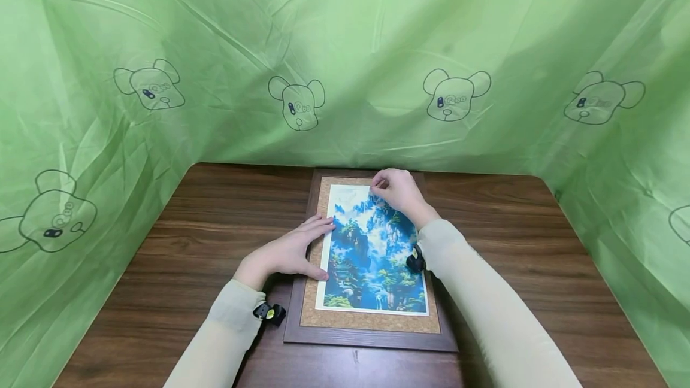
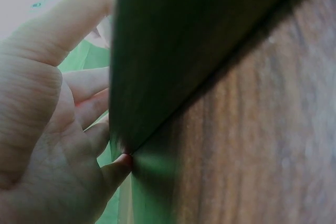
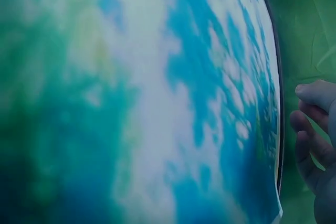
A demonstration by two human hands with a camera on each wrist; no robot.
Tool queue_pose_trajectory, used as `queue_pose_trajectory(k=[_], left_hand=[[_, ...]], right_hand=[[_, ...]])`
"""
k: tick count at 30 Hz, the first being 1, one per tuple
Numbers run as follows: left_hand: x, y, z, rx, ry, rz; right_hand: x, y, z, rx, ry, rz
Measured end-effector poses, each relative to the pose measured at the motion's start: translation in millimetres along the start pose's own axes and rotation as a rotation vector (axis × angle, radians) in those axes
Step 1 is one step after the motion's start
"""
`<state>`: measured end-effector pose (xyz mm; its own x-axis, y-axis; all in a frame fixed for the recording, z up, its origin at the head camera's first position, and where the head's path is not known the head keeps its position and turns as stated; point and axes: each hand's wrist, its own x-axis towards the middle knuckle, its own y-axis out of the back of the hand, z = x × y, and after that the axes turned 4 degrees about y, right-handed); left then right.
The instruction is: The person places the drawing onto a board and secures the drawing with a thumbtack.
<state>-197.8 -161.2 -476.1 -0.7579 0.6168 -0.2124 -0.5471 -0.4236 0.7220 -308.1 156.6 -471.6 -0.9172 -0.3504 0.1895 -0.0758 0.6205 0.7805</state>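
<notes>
A printed landscape picture (image 1: 372,256) with blue mountains and green trees lies on a cork board (image 1: 372,320) with a dark wooden frame (image 1: 372,338). My left hand (image 1: 288,250) rests at the left side, thumb and fingers spread, their tips touching the print's white left margin. In the left wrist view, the left hand (image 2: 47,124) reaches over the frame's side. My right hand (image 1: 401,191) is over the print's upper edge, thumb and fingers bent together. The right wrist view shows the right hand's bent fingers (image 3: 307,145); whether anything small is between the tips is hidden.
The board lies on a dark brown wooden table (image 1: 215,208), its far end near the table's back edge. Green cloth (image 1: 356,47) with bear-head outlines hangs behind and along both sides. Each wrist wears a black strap (image 1: 269,312).
</notes>
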Motion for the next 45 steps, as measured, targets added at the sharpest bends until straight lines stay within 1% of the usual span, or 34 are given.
queue_pose_trajectory(k=[11,17,23,37,45], left_hand=[[-0.2,0.1,0.7,0.007,-0.002,0.002],[0.4,-0.1,0.0,0.016,0.015,-0.006],[0.1,-0.5,-2.0,0.028,0.030,-0.010],[1.4,0.1,-2.9,0.014,0.011,-0.008],[1.3,-0.1,-2.7,0.012,0.001,-0.010]], right_hand=[[2.5,-9.5,3.9,-0.028,0.019,-0.019],[3.0,-11.3,3.6,-0.037,-0.009,-0.016],[4.5,-10.6,1.7,-0.041,-0.026,-0.025],[8.2,-8.1,2.7,-0.077,-0.018,-0.043],[9.0,-5.6,-5.8,-0.148,-0.020,-0.089]])
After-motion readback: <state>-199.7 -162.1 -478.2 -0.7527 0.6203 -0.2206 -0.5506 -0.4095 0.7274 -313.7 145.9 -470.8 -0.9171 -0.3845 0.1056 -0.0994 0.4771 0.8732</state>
